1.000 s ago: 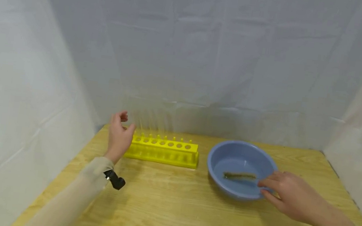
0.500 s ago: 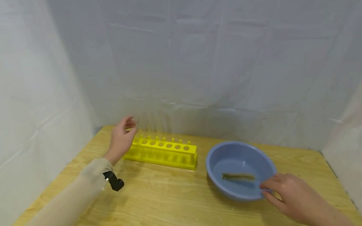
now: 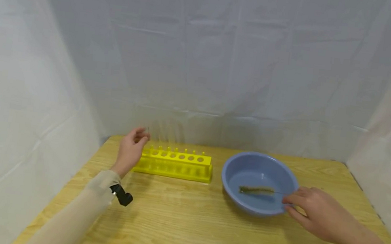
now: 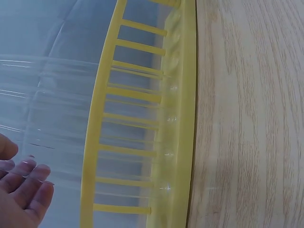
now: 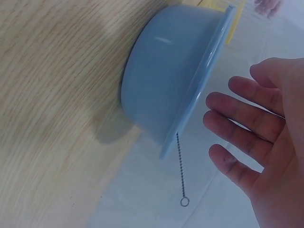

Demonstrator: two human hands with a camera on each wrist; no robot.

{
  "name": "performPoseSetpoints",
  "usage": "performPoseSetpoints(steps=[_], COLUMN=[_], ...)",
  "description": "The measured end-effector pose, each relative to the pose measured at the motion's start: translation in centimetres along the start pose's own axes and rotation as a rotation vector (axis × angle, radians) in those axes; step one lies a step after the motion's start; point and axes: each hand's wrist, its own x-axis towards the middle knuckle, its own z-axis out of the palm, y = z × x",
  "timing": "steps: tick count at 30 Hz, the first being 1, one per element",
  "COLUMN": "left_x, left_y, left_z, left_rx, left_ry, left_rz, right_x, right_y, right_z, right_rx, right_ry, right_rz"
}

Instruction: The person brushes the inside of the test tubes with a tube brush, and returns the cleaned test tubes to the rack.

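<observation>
My left hand (image 3: 130,151) is at the left end of a yellow test tube rack (image 3: 174,174), pinching the upper part of a clear glass test tube (image 3: 148,131). In the left wrist view its fingertips (image 4: 42,172) show curled at the glass, thumb opposite. Several more clear tubes stand upright in the rack. On the right, my right hand (image 3: 323,215) hovers over the rim of a blue basin (image 3: 235,171) with fingers spread and nothing between them. Inside the basin lies a test tube brush (image 3: 256,190); its twisted wire handle (image 5: 181,164), ending in a ring, sticks out past the rim.
Rack and basin stand side by side on a wood-grain table (image 3: 182,226). White plastic sheeting (image 3: 207,58) hangs close behind the table and along both sides. The tubes rise well above the rack's top plate.
My left hand has moved slightly right and down to the leftmost tube, its fingers closing from loose to pinching. The right hand stays almost where it was beside the basin.
</observation>
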Motion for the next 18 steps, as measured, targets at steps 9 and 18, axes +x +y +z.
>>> performPoseSetpoints(steps=[9,18], left_x=[0.2,1.1], left_y=[0.9,2.7], left_z=[-0.9,-1.7], left_rx=[-0.012,-0.005], left_ry=[0.075,0.095], left_rz=[0.083,0.180], right_x=[-0.5,-0.9], right_y=[0.6,0.9], right_z=[0.3,0.3], right_rx=[-0.012,-0.031], right_ry=[0.012,0.047], right_rz=[0.036,0.028])
